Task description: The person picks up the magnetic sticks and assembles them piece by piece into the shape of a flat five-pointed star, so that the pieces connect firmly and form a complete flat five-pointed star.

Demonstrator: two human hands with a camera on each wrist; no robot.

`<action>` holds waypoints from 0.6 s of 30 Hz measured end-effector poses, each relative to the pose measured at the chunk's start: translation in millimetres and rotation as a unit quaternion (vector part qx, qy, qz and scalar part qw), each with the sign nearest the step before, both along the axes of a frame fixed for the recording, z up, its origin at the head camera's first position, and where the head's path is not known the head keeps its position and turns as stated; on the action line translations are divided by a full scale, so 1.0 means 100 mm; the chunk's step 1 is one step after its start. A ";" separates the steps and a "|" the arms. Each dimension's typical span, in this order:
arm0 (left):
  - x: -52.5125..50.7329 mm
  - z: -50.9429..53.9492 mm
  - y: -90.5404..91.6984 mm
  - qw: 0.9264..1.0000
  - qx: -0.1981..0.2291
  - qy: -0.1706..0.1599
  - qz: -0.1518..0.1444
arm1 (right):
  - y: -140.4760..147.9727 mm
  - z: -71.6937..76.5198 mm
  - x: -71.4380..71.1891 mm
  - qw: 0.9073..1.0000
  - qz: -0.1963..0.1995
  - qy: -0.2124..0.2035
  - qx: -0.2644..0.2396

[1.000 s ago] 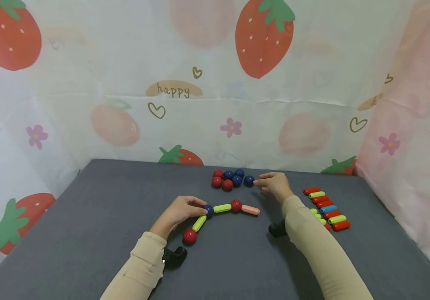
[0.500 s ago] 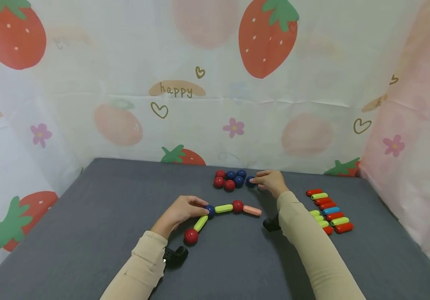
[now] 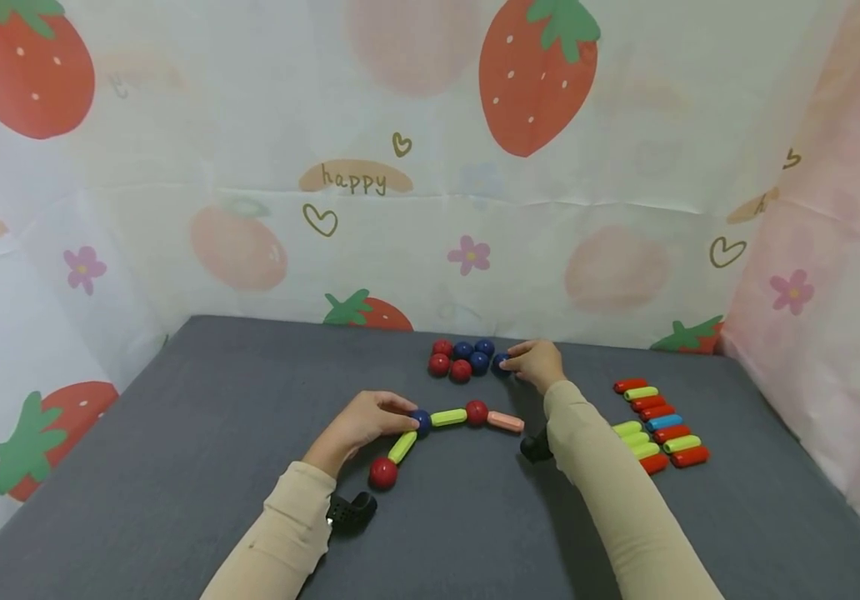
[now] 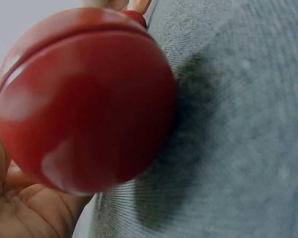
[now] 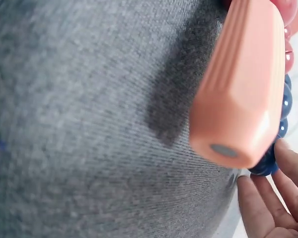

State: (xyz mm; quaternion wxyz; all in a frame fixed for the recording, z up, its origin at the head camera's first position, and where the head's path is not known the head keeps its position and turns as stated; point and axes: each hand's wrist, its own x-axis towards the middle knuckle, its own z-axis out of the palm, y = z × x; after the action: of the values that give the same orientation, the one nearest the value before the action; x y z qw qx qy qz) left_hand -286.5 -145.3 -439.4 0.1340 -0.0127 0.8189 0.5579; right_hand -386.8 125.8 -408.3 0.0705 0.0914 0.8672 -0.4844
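A chain of balls and rods lies on the grey tabletop. It runs from a red ball (image 3: pixel 382 472) through a yellow-green rod (image 3: pixel 403 447), a blue ball (image 3: pixel 422 422), another yellow-green rod (image 3: pixel 448 417) and a second red ball (image 3: pixel 477 412) to a salmon rod (image 3: pixel 506 422). My left hand (image 3: pixel 358 427) pinches the chain's blue ball. The near red ball (image 4: pixel 89 109) fills much of the left wrist view. Farther back, my right hand (image 3: pixel 538 363) holds a loose blue ball (image 3: pixel 501 364) between thumb and fingers. The salmon rod (image 5: pixel 238 94) has a grey disc in its end.
Left of the right hand, several red and blue balls (image 3: pixel 462 371) sit clustered near the table's back edge. Rows of red, yellow-green and blue rods (image 3: pixel 664 423) lie at the right, some partly behind the right sleeve. A printed curtain (image 3: pixel 392 250) surrounds the table (image 3: pixel 175 467).
My right hand has moved left onto the loose blue ball, its fingers now around it. The left hand stays on the chain. The view has shifted slightly.
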 end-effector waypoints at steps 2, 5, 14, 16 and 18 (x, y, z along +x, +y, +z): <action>0.00 -0.01 0.00 1.000 0.001 0.000 -0.001 | 0.01 0.00 0.01 1.000 -0.001 0.002 0.002; 0.00 -0.01 0.00 1.000 0.000 0.002 -0.002 | 0.05 0.00 0.04 1.000 -0.002 0.004 0.000; 0.01 0.01 0.01 1.000 0.000 0.001 -0.002 | 0.31 -0.02 0.26 0.998 0.047 -0.009 -0.028; 0.01 0.01 0.01 1.000 0.001 0.001 -0.003 | 0.36 -0.02 0.33 0.998 0.058 -0.010 -0.027; 0.01 0.01 0.01 1.000 0.002 0.000 -0.002 | 0.42 -0.02 0.39 0.997 0.072 -0.011 -0.021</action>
State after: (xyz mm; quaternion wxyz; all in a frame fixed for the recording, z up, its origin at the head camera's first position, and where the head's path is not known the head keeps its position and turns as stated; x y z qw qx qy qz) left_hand -285.4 -144.7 -438.3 0.1351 -0.0110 0.8180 0.5591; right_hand -347.5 167.6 -409.8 0.1166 0.0331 0.8603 -0.4951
